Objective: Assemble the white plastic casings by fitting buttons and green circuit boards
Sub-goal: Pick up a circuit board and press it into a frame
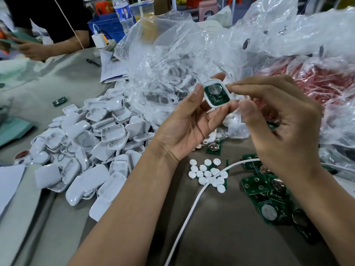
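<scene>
At the far left a stray green board (59, 101) lies alone on the grey table (221, 227). Next to it spreads a big heap of white casings (92, 143), many lying hollow side up with nothing in them, so most of the work looks still ahead. Behind the heap, a clear bag (163, 60) holds more white parts. The left hand (189, 123) is raised mid-frame, fingers curled round one casing (217, 93) that already has a green board seated inside; whether its button is in cannot be seen. The right hand (276, 121) pinches that casing's right edge with fingertips, seemingly pressing the board home. Below, a cluster of white buttons (208, 174) sits beside a white cable (194, 206), and to the right loose boards (269, 194) wait in a pile.
</scene>
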The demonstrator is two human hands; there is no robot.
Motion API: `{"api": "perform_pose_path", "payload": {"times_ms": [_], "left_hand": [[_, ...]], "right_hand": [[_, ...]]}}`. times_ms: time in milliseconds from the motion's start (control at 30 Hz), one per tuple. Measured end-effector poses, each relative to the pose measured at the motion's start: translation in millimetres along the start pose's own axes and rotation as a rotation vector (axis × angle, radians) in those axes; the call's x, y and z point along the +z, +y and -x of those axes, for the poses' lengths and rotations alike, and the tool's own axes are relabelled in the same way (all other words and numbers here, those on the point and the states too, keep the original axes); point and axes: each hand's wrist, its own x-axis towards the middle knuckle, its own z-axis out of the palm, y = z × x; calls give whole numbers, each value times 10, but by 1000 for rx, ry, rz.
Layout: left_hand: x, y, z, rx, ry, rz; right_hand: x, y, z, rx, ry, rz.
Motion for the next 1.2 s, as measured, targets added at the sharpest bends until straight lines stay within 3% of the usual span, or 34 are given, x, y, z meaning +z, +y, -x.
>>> {"api": "perform_pose_path", "payload": {"times_ms": [133, 367, 500, 667, 800, 900, 1100, 1200], "left_hand": [[25, 252, 76, 111, 48, -6], [-103, 761, 348, 355, 99, 182], [-172, 887, 448, 447, 92, 261], [-205, 930, 470, 467, 93, 322], [-173, 903, 456, 448, 108, 299], [-124, 835, 425, 426, 121, 290], [-5, 504, 230, 299, 156, 98], [26, 299, 137, 207, 153, 34]], "right_hand": [[91, -34, 50, 56, -65, -41], [567, -331, 142, -4, -608, -29], [849, -458, -94, -59, -669, 1], [1151, -566, -207, -113, -918, 72], [1153, -526, -226, -57, -844, 56], [1013, -446, -232, 65, -647, -112], [372, -28, -192, 679, -226, -658], [166, 146, -142, 914, -76, -792]]}}
